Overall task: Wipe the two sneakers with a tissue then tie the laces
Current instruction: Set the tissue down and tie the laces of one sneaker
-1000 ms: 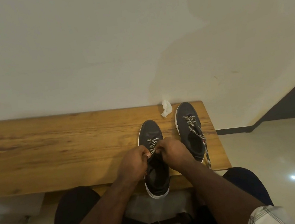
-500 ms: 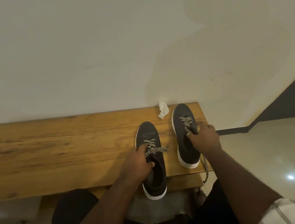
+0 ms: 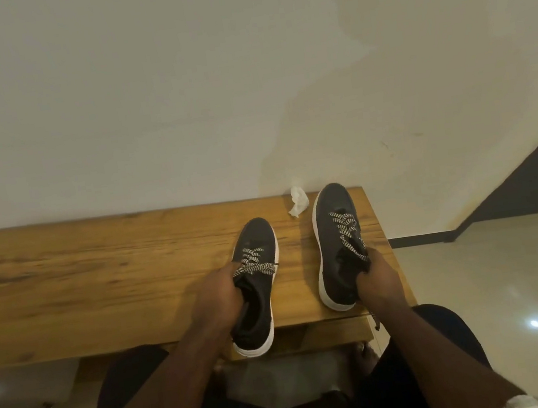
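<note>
Sneakers: left sneaker point(image 3: 259, 284) overhangs the bench point(image 3: 99, 283) edge, right sneaker point(image 3: 338, 249) at its 2 o'clock. Left hand point(image 3: 217, 297) grips one collar, right hand point(image 3: 377, 280) the other. Light, flexible uppers; laces point(image 3: 345, 227) limp. Hold at collar.

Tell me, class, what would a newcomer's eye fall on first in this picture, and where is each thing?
Two dark sneakers with white soles and striped laces stand on the wooden bench. The left hand grips the left sneaker, whose heel overhangs the near edge; the right hand grips the right sneaker at its collar. A crumpled white tissue lies near the wall, between the toes.
</note>
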